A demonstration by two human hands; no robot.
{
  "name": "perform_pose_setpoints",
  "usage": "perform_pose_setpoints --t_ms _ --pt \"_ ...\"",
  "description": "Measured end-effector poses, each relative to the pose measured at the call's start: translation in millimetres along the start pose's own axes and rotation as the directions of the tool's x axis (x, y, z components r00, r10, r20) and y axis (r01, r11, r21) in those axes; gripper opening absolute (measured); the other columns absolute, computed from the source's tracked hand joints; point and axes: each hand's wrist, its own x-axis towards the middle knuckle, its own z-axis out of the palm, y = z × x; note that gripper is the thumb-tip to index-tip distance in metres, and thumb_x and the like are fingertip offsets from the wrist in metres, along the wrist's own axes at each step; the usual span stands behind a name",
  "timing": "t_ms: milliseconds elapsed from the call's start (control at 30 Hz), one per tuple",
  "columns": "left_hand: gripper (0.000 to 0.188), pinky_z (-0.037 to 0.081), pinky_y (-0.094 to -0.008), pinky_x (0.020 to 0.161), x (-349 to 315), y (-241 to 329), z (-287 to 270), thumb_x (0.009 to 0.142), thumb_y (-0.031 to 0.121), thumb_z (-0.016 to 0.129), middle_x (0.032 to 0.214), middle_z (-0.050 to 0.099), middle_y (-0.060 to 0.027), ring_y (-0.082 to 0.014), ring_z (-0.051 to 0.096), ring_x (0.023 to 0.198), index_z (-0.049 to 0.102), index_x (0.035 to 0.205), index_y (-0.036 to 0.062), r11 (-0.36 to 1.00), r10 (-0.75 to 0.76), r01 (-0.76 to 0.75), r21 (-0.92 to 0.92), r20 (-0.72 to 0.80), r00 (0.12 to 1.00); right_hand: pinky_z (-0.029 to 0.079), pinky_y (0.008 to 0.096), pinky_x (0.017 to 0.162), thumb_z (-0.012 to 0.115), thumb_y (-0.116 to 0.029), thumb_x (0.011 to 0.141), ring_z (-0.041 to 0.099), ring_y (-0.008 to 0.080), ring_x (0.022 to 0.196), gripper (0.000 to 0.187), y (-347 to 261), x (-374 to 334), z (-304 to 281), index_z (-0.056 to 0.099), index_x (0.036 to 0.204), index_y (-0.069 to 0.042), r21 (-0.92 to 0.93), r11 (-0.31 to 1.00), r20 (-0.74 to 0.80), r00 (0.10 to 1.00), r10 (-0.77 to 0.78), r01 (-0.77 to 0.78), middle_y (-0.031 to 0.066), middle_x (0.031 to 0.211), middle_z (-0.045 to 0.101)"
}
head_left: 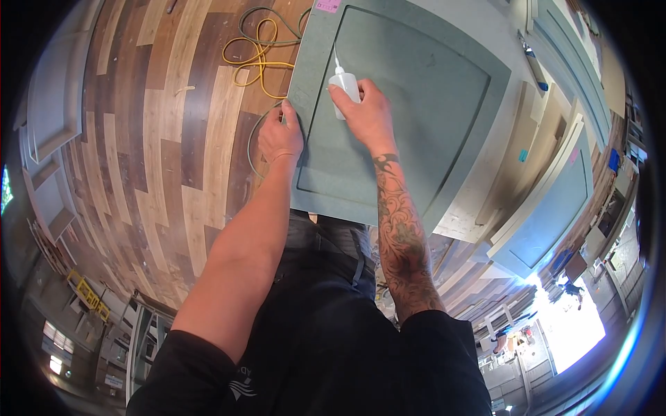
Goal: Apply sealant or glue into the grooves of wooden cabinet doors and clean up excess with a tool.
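Note:
A grey-green panel door [409,90] with a recessed centre lies flat in front of me. My right hand [368,114] is closed around a white squeeze bottle [345,87] above the door. The bottle's thin nozzle points away from me, its tip close to the groove along the left side of the recess. At the door's left edge rests my left hand [281,132], thumb and fingers bent against the edge; some of its fingers are hidden below. A pink label [327,5] sits at the door's far left corner.
Yellow and green cords [260,59] lie looped on the wood-plank floor [159,125] left of the door. More grey-green doors [548,201] stand at the right. A blue-handled brush-like tool [535,67] lies beyond the door's right edge. Pale panels [59,83] stand at far left.

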Motion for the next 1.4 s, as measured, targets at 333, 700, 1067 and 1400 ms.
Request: perform_pose_setpoints --t_ms 333,700,1067,1400 --pt "0.06 0.052 -0.0519 0.088 -0.4 0.7 -1.3 0.101 0.061 0.043 0.108 0.075 -0.0189 -0.0425 0.069 0.103 0.074 0.112 0.0108 1.0 0.0 0.0 -0.003 0.0 1.0 0.055 0.0428 0.075 0.076 -0.046 0.085 0.071 0.0343 0.082 0.053 -0.6 -8.5 0.6 0.065 0.097 0.004 -0.007 1.0 0.021 1.0 0.012 -0.012 0.0207 0.089 0.072" --pt "0.061 0.052 -0.0521 0.087 -0.9 -1.5 -0.3 0.101 0.062 0.043 0.108 0.075 -0.019 -0.0429 0.069 0.103 0.074 0.111 0.0111 1.0 0.011 -0.011 -0.003 -0.004 1.0 0.054 0.0429 0.074 0.076 -0.047 0.084 0.071 0.0339 0.081 0.053 -0.5 -5.4 -1.0 0.064 0.094 0.004 0.004 1.0 -0.003 1.0 0.007 -0.007 0.0205 0.088 0.072" --pt "0.06 0.052 -0.0518 0.087 0.7 -0.9 -0.6 0.101 0.062 0.043 0.108 0.075 -0.0186 -0.0428 0.068 0.103 0.074 0.112 0.0115 1.0 -0.003 0.003 0.019 0.004 1.0 0.055 0.043 0.074 0.075 -0.048 0.085 0.071 0.0351 0.083 0.054 -6.0 -5.0 -3.9 0.065 0.095 0.004 -0.017 1.0 0.022 0.999 0.025 -0.025 0.0212 0.089 0.072" --pt "0.06 0.052 -0.0516 0.087 0.9 -2.2 0.4 0.101 0.062 0.043 0.108 0.074 -0.0184 -0.0425 0.068 0.103 0.074 0.112 0.0113 1.0 -0.001 0.001 0.013 0.008 1.0 0.054 0.0445 0.076 0.074 -0.049 0.085 0.071 0.0363 0.084 0.054 2.0 -12.9 -1.0 0.066 0.096 0.004 -0.05 0.999 0.025 1.0 0.011 -0.009 0.0211 0.088 0.072"
